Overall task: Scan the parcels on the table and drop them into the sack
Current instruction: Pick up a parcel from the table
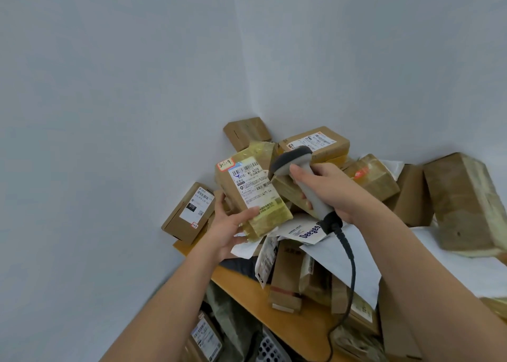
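My left hand (229, 225) grips a brown cardboard parcel (251, 194) wrapped in yellowish tape, its white shipping label facing me. My right hand (333, 190) holds a grey barcode scanner (304, 180) by its handle, the dark head pointing at the label from the right. The scanner's black cable (349, 276) hangs down over the table. Behind and below both hands, many more parcels (315, 142) lie heaped on the wooden table (247, 282). Below the table's left edge, the greenish sack (233, 315) holds a labelled box (205, 337).
White walls meet in a corner behind the pile. A large taped box (466, 202) leans at the right, a labelled box (189, 213) stands at the left table edge. White mailer bags (356, 254) lie among the boxes. A white plastic crate (271, 348) sits beside the sack.
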A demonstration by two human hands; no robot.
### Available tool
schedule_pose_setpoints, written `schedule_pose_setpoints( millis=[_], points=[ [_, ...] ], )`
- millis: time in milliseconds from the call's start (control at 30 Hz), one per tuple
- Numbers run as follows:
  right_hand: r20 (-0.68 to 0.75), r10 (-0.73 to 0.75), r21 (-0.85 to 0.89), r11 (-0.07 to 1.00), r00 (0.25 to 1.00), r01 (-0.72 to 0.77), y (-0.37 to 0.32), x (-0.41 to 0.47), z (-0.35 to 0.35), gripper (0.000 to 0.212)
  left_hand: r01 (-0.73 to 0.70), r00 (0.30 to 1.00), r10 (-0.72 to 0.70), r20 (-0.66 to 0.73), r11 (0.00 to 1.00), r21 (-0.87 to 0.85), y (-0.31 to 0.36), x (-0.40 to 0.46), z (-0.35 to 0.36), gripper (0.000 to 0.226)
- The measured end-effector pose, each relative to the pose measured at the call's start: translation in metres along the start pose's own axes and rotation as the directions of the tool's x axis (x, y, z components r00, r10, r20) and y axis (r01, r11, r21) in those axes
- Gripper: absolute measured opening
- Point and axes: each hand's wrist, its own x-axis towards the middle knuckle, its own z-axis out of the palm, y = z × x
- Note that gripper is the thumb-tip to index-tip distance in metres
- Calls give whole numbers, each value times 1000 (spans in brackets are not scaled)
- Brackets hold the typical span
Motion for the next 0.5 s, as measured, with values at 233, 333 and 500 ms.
schedule_pose_setpoints(
  millis=[233, 333, 500],
  points=[
    [53, -76, 9, 997, 996, 76, -43, -26, 5, 45, 37, 993, -47, -112, 995, -89, 1, -1, -25, 129],
    [81, -73, 95, 993, 994, 65, -59, -40, 6, 47, 34, 982, -59, -179, 990, -137, -1, -1, -36, 124],
    [127, -107, 144, 986, 986, 88, -74, -54, 6, 45, 34, 962, -73, -264, 988, -150, -4, -1, -53, 121]
  ],
)
